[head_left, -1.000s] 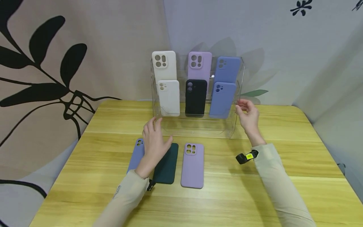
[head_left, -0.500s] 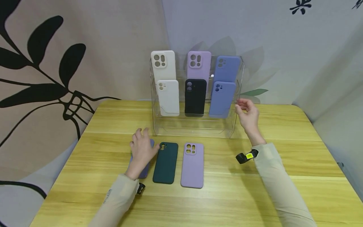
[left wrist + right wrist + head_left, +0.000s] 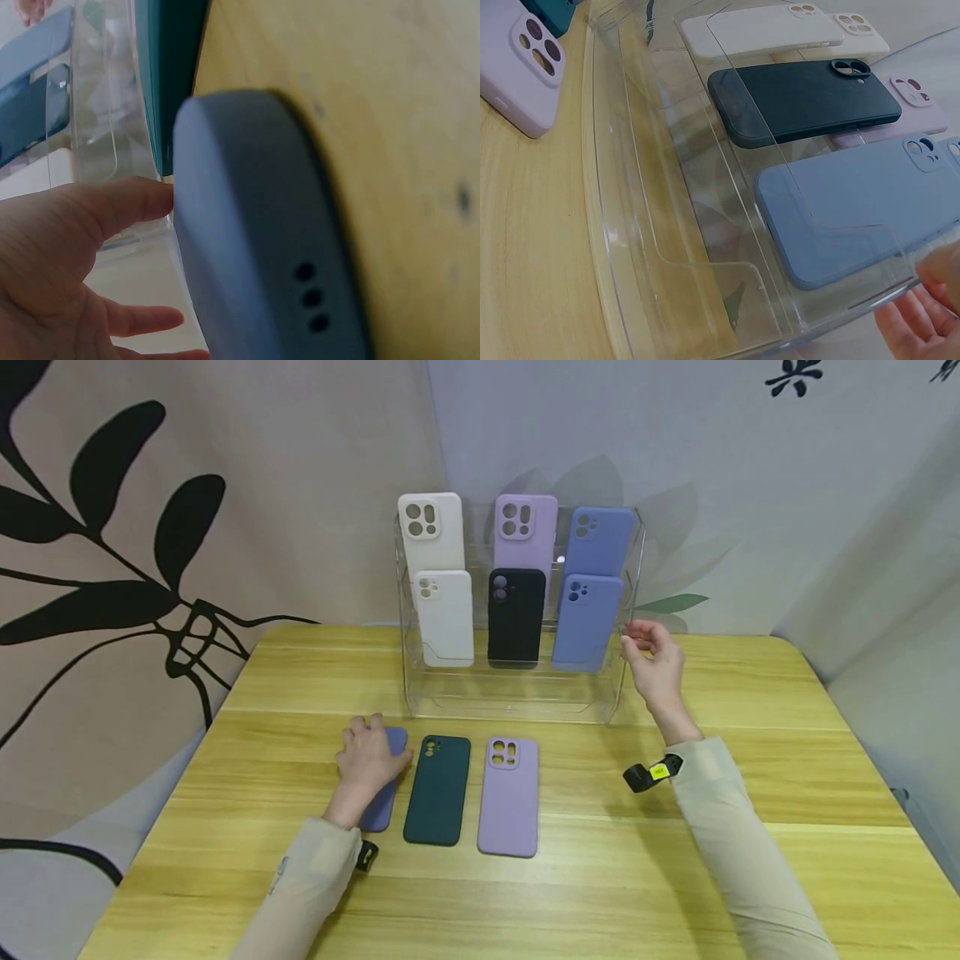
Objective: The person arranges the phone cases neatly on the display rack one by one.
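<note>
My left hand is over a blue-violet phone case lying on the table, its thumb toward the right edge. In the left wrist view the thumb lies close to the case, its fingers spread; whether they touch is unclear. My right hand holds the right side of a clear display stand. From the right wrist, the thumb and fingers are on either side of the stand's edge. Two white cases, a black case, a lilac case and two blue cases stand in it.
A dark green phone case and a lilac phone case lie side by side on the wooden table, in front of the stand. A patterned cloth wall rises behind the table.
My left hand has moved from near the stand's front left, leftward and down over the blue-violet case, uncovering the green case. The right hand stays at the stand's side.
</note>
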### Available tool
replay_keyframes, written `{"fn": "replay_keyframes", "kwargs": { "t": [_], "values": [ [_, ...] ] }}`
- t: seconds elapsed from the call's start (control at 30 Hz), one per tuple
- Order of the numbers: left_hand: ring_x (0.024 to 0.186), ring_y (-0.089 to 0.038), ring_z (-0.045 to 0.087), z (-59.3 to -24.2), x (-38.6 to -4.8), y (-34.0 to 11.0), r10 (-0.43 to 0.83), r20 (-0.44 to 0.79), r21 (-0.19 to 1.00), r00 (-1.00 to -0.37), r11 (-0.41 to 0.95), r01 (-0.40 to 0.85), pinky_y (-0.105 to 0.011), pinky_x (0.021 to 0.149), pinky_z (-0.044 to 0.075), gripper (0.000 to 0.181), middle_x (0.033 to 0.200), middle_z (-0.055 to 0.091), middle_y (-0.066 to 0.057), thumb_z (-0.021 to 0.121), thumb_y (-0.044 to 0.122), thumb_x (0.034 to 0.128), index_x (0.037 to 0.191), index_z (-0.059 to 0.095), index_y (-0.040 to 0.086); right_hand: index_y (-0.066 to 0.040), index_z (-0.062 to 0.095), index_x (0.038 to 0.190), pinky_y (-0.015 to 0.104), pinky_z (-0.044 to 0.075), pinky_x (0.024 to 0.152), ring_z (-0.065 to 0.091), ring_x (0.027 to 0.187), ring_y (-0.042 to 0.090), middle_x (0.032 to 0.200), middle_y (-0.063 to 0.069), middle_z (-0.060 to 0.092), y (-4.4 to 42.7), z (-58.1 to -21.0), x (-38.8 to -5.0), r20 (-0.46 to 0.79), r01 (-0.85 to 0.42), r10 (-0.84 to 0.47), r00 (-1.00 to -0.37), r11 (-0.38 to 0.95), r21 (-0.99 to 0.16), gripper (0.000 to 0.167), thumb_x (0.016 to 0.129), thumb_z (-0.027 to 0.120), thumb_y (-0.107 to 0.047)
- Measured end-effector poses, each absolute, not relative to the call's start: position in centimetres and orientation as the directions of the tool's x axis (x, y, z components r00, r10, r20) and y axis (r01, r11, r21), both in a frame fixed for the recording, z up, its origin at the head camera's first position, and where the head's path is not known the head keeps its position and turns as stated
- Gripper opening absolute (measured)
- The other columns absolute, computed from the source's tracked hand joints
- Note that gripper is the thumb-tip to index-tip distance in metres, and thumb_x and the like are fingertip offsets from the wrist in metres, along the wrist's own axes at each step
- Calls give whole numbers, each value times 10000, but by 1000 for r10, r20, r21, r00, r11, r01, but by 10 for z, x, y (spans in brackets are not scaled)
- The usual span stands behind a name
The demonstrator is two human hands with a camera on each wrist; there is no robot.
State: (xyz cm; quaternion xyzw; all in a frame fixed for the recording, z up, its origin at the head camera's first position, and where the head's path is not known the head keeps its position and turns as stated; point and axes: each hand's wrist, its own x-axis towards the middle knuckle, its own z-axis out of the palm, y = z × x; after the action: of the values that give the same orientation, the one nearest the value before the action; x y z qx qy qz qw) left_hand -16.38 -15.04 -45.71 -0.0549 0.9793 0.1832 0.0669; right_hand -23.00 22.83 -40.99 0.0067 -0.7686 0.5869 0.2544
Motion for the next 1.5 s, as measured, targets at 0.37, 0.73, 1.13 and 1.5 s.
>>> {"fn": "replay_keyframes", "kwargs": {
  "t": [0.37,0.73,1.13,1.5],
  "values": [
    [1120,-507,373,-458,-166,-152,-91,-184,352,-979,923,-153,-656,753,433,746,1232,364,-365,699,306,799,1327,364,-101,174,556,1051,79,465,619,532,729,-10,977,212,606,229,-413,-232,403,-309,300,-865,315,-898,201,871,560,83],
    [1175,-504,337,-458,-168,-152,-96,-171,391,-981,907,-157,-661,782,427,774,1326,323,-350,701,309,797,1365,347,-79,146,562,1064,94,477,632,534,739,3,968,162,598,230,-413,-232,400,-314,289,-869,301,-900,204,880,568,59],
    [1175,-475,349,-442,-169,-142,-46,-88,462,-995,883,-81,-618,726,468,733,1349,326,-309,696,305,796,1364,384,-37,158,556,1067,78,466,635,532,739,-2,1017,281,588,226,-405,-226,377,-293,286,-881,296,-909,206,881,556,68],
    [1172,-448,382,-420,-166,-122,51,-9,540,-999,841,38,-569,804,466,681,1329,378,-294,700,267,776,1330,447,-37,186,545,1061,72,451,635,526,734,-15,1030,329,582,221,-395,-219,392,-304,279,-877,309,-901,210,874,556,89]
  ]
}}
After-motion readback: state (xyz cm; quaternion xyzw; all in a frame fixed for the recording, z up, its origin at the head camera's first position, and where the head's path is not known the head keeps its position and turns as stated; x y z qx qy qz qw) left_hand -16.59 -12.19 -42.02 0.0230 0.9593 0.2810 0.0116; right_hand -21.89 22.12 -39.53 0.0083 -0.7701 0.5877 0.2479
